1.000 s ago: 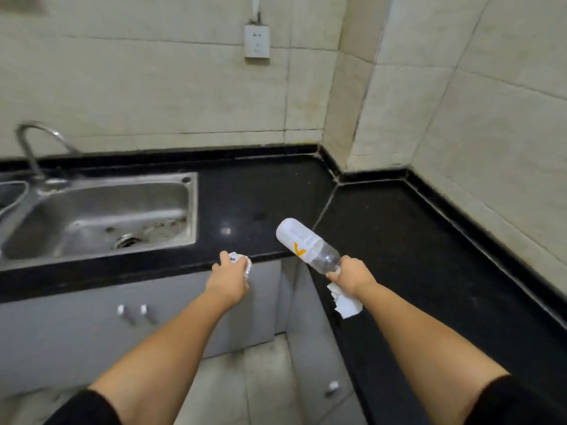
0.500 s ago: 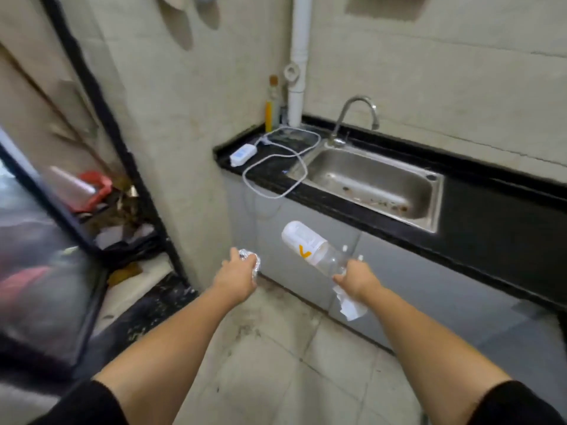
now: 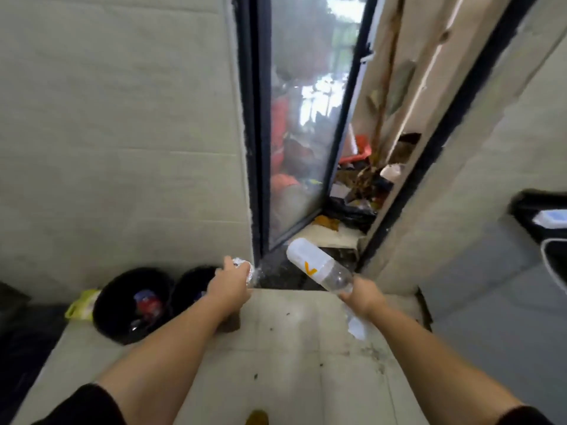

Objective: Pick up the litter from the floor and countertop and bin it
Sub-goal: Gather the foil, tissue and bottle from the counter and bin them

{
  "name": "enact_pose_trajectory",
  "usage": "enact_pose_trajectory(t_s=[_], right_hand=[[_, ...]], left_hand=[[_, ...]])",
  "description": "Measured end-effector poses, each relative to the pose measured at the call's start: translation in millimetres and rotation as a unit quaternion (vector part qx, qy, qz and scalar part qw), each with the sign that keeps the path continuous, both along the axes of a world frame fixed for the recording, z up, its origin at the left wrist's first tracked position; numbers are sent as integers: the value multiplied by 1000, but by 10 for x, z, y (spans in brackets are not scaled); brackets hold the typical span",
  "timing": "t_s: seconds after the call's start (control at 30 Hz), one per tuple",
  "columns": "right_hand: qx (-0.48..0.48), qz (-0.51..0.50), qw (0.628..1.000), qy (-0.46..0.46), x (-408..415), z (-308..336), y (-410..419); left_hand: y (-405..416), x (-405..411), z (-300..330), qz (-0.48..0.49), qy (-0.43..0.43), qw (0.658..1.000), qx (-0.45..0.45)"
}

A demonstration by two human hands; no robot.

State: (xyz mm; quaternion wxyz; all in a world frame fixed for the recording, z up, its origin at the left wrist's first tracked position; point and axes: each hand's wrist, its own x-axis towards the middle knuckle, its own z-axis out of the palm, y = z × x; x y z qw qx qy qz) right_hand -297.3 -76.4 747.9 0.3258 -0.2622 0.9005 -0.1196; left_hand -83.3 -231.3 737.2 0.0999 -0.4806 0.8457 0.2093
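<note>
The left hand (image 3: 228, 282) is closed on a foil ball (image 3: 244, 266); the right hand (image 3: 362, 294) grips a clear bottle (image 3: 319, 265) and paper scrap (image 3: 356, 325). Carry both over the black bins (image 3: 132, 302) at left before releasing (contents blurred). The doorway clutter is indistinct.

Home kitchen or utility corner, worn and untidy. Pale tiled floor (image 3: 291, 348) with dirt specks, tiled walls (image 3: 122, 133) either side of a black-framed glass door (image 3: 303, 118). Left of the door, against the wall, two black bins (image 3: 132, 305), one holding red and blue rubbish; a yellow-green bag (image 3: 81, 305) beside them. Beyond the door, a cluttered strip with piled junk (image 3: 359, 191), blurred. Far right of the door, a black countertop edge (image 3: 527, 210) with a white device (image 3: 550, 217) on it.
</note>
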Motion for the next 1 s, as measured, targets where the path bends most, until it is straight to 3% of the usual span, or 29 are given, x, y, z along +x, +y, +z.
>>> enact_pose_trajectory(t_s=[0.27,0.47,0.67,0.8,1.0], right_hand=[[67,247,966,20,1408,-359,-1240],[115,384,915,51,2478,-737,-2286],[159,351,923,-11,3487,-1310,-3184],[163,358,919,-4,3798,-2596,-3678],[168,384,908,14,4377,-3544,-4343]], left_hand=[[-245,1913,-264,211,-36,976,48],[-796,2919,-580,255,-38,963,82],[-1590,3707,-1149,258,-59,955,136],[-2024,3919,-1719,247,-69,953,162],[-2424,3989,-2894,217,-65,957,183]])
